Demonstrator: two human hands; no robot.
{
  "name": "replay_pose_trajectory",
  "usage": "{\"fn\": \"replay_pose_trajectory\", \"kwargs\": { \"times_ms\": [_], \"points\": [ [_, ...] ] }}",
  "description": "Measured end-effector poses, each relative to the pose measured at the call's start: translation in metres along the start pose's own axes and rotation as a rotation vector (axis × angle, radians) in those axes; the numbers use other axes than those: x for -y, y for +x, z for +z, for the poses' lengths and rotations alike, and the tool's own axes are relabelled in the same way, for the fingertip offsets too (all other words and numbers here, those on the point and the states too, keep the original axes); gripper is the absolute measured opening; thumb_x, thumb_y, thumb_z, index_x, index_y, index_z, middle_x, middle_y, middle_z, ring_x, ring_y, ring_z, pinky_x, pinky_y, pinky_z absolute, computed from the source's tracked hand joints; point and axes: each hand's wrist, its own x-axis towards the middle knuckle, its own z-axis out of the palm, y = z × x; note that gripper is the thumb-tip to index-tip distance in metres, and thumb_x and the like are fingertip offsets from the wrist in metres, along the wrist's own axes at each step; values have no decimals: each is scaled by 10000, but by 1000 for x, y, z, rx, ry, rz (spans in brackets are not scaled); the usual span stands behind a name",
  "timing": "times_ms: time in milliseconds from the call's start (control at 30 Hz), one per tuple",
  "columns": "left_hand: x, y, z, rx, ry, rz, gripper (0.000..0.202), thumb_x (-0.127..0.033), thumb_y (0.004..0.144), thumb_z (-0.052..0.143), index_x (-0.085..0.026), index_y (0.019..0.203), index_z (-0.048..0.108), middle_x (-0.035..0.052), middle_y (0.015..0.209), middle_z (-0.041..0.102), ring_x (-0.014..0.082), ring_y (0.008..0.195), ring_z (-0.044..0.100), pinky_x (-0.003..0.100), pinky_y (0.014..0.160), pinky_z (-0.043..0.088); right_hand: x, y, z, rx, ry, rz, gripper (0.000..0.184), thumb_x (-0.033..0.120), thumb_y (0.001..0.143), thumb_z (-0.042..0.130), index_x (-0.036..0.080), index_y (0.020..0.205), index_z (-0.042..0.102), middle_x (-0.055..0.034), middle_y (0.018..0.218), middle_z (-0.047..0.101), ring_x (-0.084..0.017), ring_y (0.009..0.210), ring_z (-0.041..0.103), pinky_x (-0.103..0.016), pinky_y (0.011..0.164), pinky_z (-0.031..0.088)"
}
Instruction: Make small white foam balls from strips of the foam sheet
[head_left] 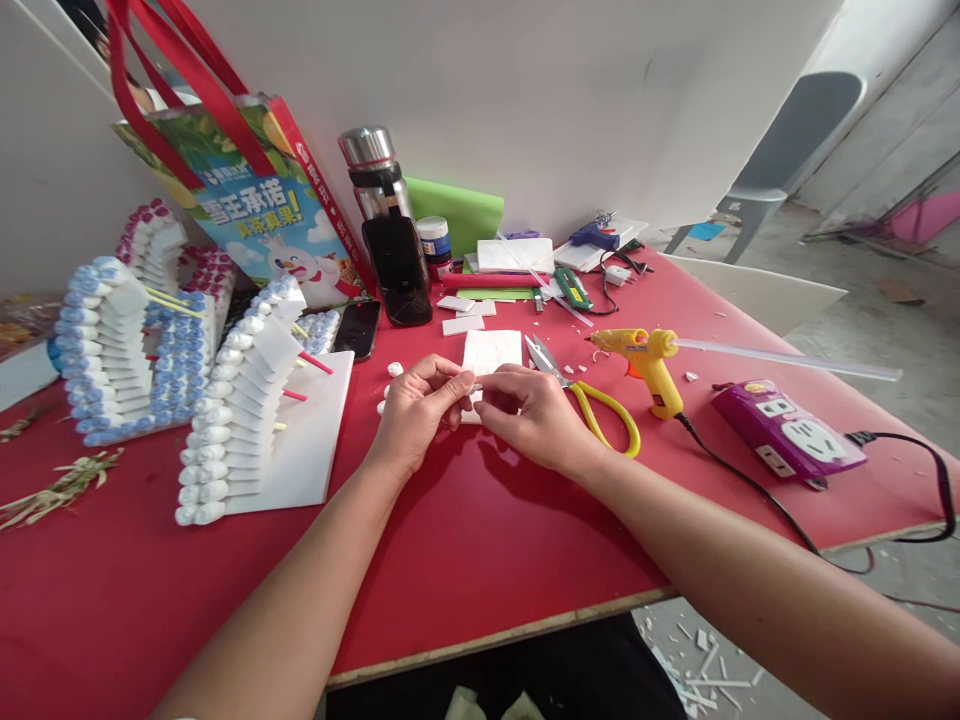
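Note:
Both hands meet above the red table in a pinch. My left hand [421,405] and my right hand [529,405] hold a small white piece [477,388] between their fingertips; most of it is hidden, so its kind cannot be told. Just behind and under the fingers lie sheets of white paper [492,348]. Scissors [611,410] with yellow handles rest by my right hand, blades pointing away. To the left of my left hand is a small white rolled bud [394,369]. Farther left, a curved model [247,400] of white buds and stepped white strips stands on a white board [330,440].
A yellow glue gun [646,362] with a clear glue stick and a purple power strip [787,430] are at right. Behind stand a thermos [369,170], a phone [396,265] and a shopping bag [262,200]. A blue-and-white model [112,350] sits at left.

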Motion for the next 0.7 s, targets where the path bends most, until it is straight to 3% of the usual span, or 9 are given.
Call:
{"fn": "replay_pose_trajectory", "kwargs": {
  "times_ms": [367,600,700],
  "points": [
    [-1,1,-3,41,-11,-97,262,-401,827,741,-180,771,612,-19,581,601,70,427,461,195,413,347,-4,-1,3,-6,-8,37,190,116,767,556,150,861,717,-1,716,586,-120,637,512,-255,602,385],
    [-3,2,-2,45,-146,-201,280,-358,767,792,-172,717,588,-24,560,575,57,420,429,182,406,326,-5,-2,4,-3,-31,26,237,107,749,538,153,883,727,-14,735,606,-128,654,517,-259,594,370],
    [-4,3,-3,60,-223,-268,264,-330,764,793,-169,722,588,-19,562,575,48,424,413,166,405,310,-2,-1,2,13,66,126,209,134,753,555,147,879,721,-9,725,622,-116,626,507,-251,576,372]
  ]
}}
